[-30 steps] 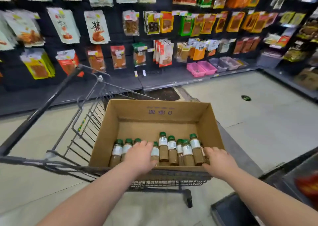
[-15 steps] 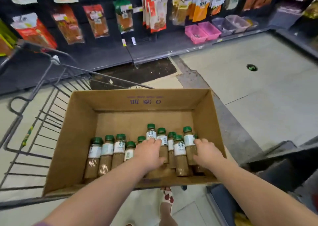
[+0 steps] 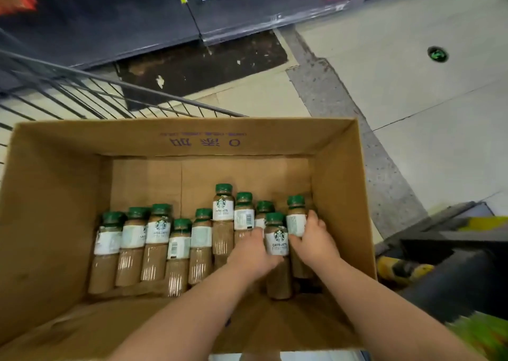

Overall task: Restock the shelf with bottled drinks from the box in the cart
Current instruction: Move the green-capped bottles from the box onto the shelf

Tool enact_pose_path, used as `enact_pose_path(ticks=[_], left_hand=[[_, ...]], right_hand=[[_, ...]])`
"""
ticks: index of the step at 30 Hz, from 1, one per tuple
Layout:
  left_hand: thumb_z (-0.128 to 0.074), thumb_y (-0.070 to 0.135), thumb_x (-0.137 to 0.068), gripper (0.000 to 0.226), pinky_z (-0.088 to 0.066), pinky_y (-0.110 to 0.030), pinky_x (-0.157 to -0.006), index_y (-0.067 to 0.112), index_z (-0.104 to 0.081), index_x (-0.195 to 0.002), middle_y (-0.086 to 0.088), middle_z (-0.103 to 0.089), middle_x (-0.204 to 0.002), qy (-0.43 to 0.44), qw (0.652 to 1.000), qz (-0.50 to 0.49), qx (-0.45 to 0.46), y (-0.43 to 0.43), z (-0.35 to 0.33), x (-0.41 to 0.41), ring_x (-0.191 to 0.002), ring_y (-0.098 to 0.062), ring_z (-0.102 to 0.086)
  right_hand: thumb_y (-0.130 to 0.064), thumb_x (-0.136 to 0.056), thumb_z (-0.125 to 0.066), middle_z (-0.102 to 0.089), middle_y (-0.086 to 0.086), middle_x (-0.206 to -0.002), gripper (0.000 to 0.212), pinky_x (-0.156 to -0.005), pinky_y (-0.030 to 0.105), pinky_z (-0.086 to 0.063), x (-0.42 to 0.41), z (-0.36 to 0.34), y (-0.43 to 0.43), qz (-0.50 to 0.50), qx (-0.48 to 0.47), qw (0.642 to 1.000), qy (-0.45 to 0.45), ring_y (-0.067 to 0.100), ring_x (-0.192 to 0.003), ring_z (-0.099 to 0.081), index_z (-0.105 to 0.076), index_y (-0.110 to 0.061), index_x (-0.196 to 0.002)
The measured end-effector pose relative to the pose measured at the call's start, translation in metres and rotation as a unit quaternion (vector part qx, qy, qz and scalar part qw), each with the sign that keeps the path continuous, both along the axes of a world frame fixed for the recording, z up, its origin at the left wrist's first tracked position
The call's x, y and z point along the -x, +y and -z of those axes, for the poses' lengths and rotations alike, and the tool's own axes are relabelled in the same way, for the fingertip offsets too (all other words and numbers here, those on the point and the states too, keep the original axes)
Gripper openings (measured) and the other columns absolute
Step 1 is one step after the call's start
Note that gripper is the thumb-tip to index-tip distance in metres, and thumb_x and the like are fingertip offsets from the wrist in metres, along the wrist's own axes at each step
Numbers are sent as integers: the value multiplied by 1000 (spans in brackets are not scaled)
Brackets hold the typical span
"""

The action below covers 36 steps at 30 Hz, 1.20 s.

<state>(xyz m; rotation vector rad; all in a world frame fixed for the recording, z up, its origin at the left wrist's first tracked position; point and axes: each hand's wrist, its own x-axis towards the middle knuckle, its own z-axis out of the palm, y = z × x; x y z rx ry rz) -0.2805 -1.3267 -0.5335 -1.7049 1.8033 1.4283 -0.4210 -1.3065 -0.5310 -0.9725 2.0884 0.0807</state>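
Lower centre: your left hand (image 3: 251, 253) and right hand (image 3: 316, 239) grip crowded bottles (image 3: 277, 241); lifting may topple neighbours in the box (image 3: 55, 195).

Matt cardboard box (image 3: 68, 209), wire cart (image 3: 82, 91)

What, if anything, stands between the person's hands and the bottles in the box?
Nothing visible does: the box is open at the top, and the left hand and right hand are on the bottles at its right end.
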Motion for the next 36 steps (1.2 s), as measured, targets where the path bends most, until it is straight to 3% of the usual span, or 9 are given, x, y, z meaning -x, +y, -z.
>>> enact_pose_path(ticks=[3, 7, 12, 15, 20, 23, 26, 30, 36], left_hand=[[-74, 41, -71, 69, -45, -31, -96, 14, -44, -127, -4, -55, -123, 13, 998, -45, -31, 1, 14, 10, -114, -23, -55], [-77, 54, -45, 92, -52, -37, -91, 14, -48, -122, -3, -62, -113, 32, 988, -138, -59, 6, 40, 22, -106, -22, -62], [-84, 34, -61, 73, -53, -37, -86, 11, -46, -118, -7, -60, -111, 28, 977, -205, -52, 7, 48, 29, -100, -23, -62], [-82, 23, -68, 62, -50, -29, -77, 9, -44, -115, -4, -60, -106, 48, 966, -246, -65, 7, 46, 31, -91, -18, -60], [-78, 15, -73, 50, -42, -21, -69, 19, -40, -105, 7, -54, -89, 62, 963, -257, -51, 4, 36, 20, -85, -11, -56], [-75, 13, -75, 52, -40, -15, -60, 19, -37, -111, 14, -50, -81, 69, 967, -244, -37, 1, 21, 11, -74, -2, -51], [-74, 13, -74, 61, -41, -24, -72, 13, -39, -124, 11, -53, -84, 71, 966, -246, -23, -3, 5, 1, -81, -11, -54], [-75, 14, -74, 52, -44, -26, -76, 17, -41, -113, 1, -60, -98, 81, 967, -243, 8, -6, -22, -14, -87, -15, -55], [-73, 15, -76, 64, -41, -25, -72, 13, -40, -132, 7, -56, -89, 126, 967, -217, 45, -3, -73, -38, -79, -13, -54]], right_hand=[[-35, -88, -59, -39, 13, -138, 77, -93, 38, -43, 2, 12, -1, 30, -6, 1000, -5, 33, -120, -49, -16, -11, -147], [-34, -86, -63, -43, 12, -132, 71, -86, 37, -46, 3, 22, -3, 51, 10, 999, 1, 33, -113, -54, -27, -11, -142], [-35, -83, -66, -42, 13, -131, 72, -90, 36, -47, 4, 29, -4, 78, 2, 997, -14, 32, -112, -54, -32, -7, -139], [-33, -79, -69, -42, 14, -129, 67, -91, 35, -48, 3, 31, -5, 90, 4, 996, -23, 32, -111, -53, -40, -6, -133], [-32, -71, -72, -46, 11, -126, 64, -92, 35, -46, -3, 26, -1, 93, 23, 994, -45, 31, -114, -50, -46, -12, -125], [-28, -70, -72, -57, 9, -119, 61, -88, 36, -49, -5, 18, 4, 120, 39, 989, -80, 29, -108, -56, -44, -13, -122], [-25, -74, -71, -61, 5, -109, 57, -81, 34, -50, -6, 2, 9, 135, 53, 984, -103, 26, -100, -60, -41, -14, -122], [-28, -79, -67, -56, -1, -95, 52, -69, 28, -43, -11, -27, 12, 110, 75, 987, -94, 21, -83, -56, -38, -15, -120], [-33, -75, -68, -61, -1, -102, 48, -76, 33, -49, -31, -80, 29, 124, 127, 982, -68, 22, -91, -60, -37, -25, -109]])
